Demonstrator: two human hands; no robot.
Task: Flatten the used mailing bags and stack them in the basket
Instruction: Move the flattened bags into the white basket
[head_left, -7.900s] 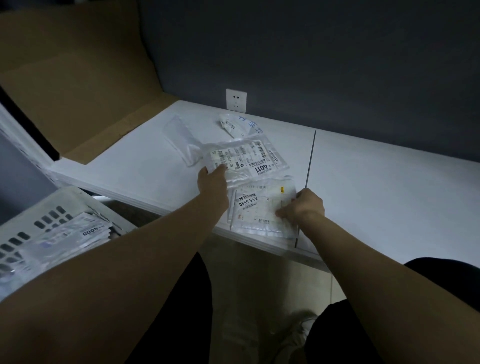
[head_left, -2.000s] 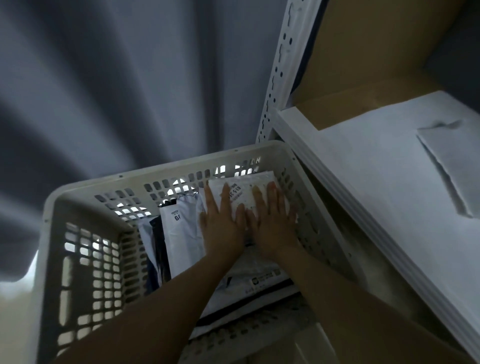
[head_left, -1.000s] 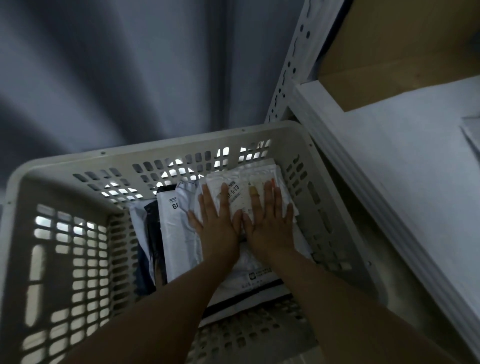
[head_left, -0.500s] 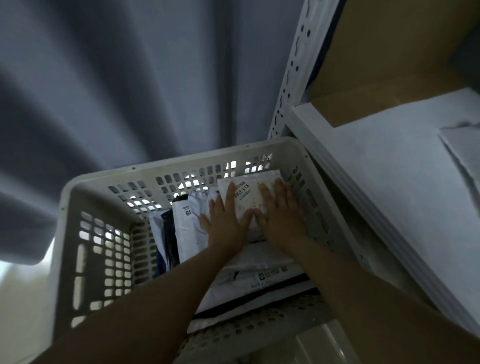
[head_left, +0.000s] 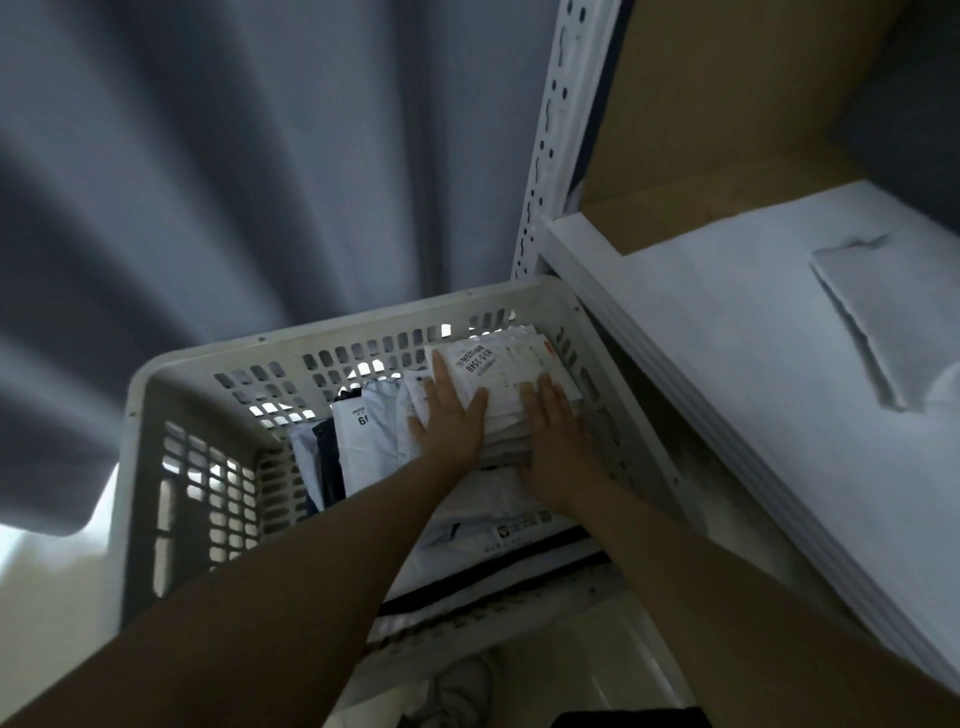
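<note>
A white slotted plastic basket (head_left: 171, 415) stands low at the left of the shelf. Inside it lies a stack of flattened mailing bags, the top one (head_left: 501, 364) clear with a printed label. My left hand (head_left: 449, 415) lies flat on the left part of that top bag, fingers straight. On the bag's right part my right hand (head_left: 553, 431) presses down, palm flat. More white bags (head_left: 363, 447) and a dark one stand on edge at the stack's left. Another clear bag (head_left: 883, 317) lies on the white shelf at the right.
The white shelf board (head_left: 727, 364) runs along the basket's right side, with a perforated white upright (head_left: 550, 130) at its corner. Brown cardboard (head_left: 727, 104) lines the back of the shelf. A grey curtain (head_left: 234, 156) hangs behind the basket.
The two hands, side by side before, have moved apart on the top bag. The camera view has shifted back and to the right, showing more of the shelf.
</note>
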